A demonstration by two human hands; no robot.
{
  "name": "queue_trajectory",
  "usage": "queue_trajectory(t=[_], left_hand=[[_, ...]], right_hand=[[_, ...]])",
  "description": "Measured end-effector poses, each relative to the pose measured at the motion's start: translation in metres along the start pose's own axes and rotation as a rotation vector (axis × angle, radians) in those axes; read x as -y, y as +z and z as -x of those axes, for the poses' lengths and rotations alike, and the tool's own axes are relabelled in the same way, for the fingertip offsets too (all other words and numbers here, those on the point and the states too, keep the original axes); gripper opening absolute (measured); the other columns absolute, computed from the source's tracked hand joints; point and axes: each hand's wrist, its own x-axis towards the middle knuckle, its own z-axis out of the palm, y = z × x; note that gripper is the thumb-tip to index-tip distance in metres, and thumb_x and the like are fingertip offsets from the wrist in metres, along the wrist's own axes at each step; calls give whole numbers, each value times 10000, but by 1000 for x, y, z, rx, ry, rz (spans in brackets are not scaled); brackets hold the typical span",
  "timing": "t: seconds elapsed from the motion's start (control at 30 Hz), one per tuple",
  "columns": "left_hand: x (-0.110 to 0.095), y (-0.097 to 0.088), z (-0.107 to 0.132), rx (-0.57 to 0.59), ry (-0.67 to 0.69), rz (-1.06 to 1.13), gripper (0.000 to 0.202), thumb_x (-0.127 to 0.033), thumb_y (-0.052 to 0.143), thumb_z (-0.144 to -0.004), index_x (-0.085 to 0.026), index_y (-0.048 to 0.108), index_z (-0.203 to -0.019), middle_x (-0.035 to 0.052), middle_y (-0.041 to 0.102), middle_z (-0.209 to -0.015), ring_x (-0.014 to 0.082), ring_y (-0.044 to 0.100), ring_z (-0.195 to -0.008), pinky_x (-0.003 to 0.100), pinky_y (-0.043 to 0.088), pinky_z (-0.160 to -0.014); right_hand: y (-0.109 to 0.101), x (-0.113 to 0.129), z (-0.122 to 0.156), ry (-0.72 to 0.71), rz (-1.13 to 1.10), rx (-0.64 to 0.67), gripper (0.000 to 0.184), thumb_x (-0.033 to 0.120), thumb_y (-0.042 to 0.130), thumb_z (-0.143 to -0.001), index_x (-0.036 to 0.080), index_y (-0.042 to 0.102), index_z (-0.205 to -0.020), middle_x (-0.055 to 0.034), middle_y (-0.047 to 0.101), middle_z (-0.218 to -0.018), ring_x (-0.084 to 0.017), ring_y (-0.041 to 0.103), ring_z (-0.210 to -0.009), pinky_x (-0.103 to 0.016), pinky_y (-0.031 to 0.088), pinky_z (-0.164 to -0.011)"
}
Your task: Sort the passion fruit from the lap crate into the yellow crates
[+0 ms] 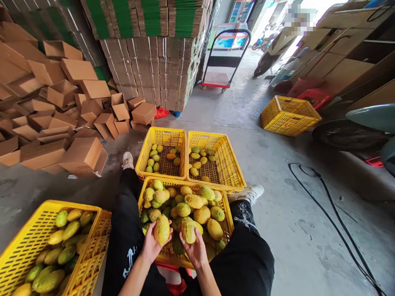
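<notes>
My left hand [150, 246] is closed round a yellow-green papaya [162, 230]. In my right hand [198, 249] is a second papaya [188, 230], paler and slightly greener. Both fruits are held side by side over a yellow plastic crate [228, 213] between my legs. Heaped papayas [202, 214] fill that crate, some yellow and some green. Just beyond it, two more yellow crates stand side by side. The left one [185, 154] and the right one [230, 164] each have several papayas scattered on the floor of the crate.
At my left is another yellow crate [27, 234] of papayas. Cardboard boxes [82, 154] lie piled at the left, beside tall stacks of flattened cartons [148, 70]. A hand trolley [216, 80], a yellow crate [290, 117] and a black hose [333, 209] are further off.
</notes>
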Motion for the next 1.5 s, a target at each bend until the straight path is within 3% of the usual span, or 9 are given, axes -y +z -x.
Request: queue_trajectory(t=[0.1,0.2,0.33,0.47,0.73,0.97,1.2,1.33,1.5], left_hand=[[1,0,-1,7,-20,16,528,-304,505,-860,-170,398,-1360,149,634,-1161,269,620,-1018,361,500,-812],[1,4,1,-77,-13,-32,526,-319,540,-845,-149,428,-1330,127,678,-1055,237,664,-878,335,524,-737],[0,10,4,-153,8,-90,525,-345,574,-820,-147,458,-1293,93,697,-963,197,667,-713,285,525,-583],[0,8,3,-101,13,-68,565,-365,566,-819,-171,421,-1330,117,677,-1051,229,670,-797,315,533,-636],[3,-11,-7,18,18,38,566,-261,526,-832,-243,373,-1377,123,664,-1109,279,625,-1014,439,470,-881],[-1,-1,0,-151,5,-67,589,-321,548,-811,-135,394,-1349,118,699,-980,240,675,-785,355,532,-692],[-3,3,3,-21,-21,5,647,-323,511,-846,-161,274,-1426,172,599,-1214,310,595,-1060,404,515,-802],[-5,2,0,-80,17,4,654,-304,501,-864,-192,220,-1444,147,655,-1119,285,639,-970,370,542,-727],[-4,5,0,-158,34,-72,593,-314,548,-839,-174,348,-1379,77,706,-896,195,668,-702,309,546,-614]], right_hand=[[6,4,4,51,-18,64,346,420,618,-765,206,653,-1035,-81,674,-1115,-262,576,-1113,-470,469,-925],[8,7,6,57,-27,92,396,434,615,-753,182,648,-1057,-116,657,-1147,-289,543,-1154,-522,451,-929],[4,9,6,32,-66,46,399,387,693,-707,230,639,-1070,-68,684,-1100,-246,596,-1079,-419,506,-861],[-3,6,2,40,-40,7,341,300,726,-694,233,651,-1020,-32,708,-1024,-207,637,-1007,-292,543,-726],[-5,0,-5,-10,22,6,287,261,700,-722,228,652,-1003,-14,709,-1019,-196,639,-1000,-335,537,-801],[7,5,3,73,-26,87,334,419,596,-792,191,650,-1030,-90,690,-1092,-208,653,-952,-342,530,-784],[19,10,11,36,-78,170,375,415,593,-757,158,656,-1023,-124,661,-1142,-290,563,-1134,-501,459,-916],[15,12,10,58,-113,100,374,432,657,-717,167,670,-981,-94,705,-1048,-243,632,-1018,-395,528,-828],[5,7,4,66,-121,0,335,313,757,-651,159,667,-935,-58,731,-932,-197,685,-812,-255,554,-613]])
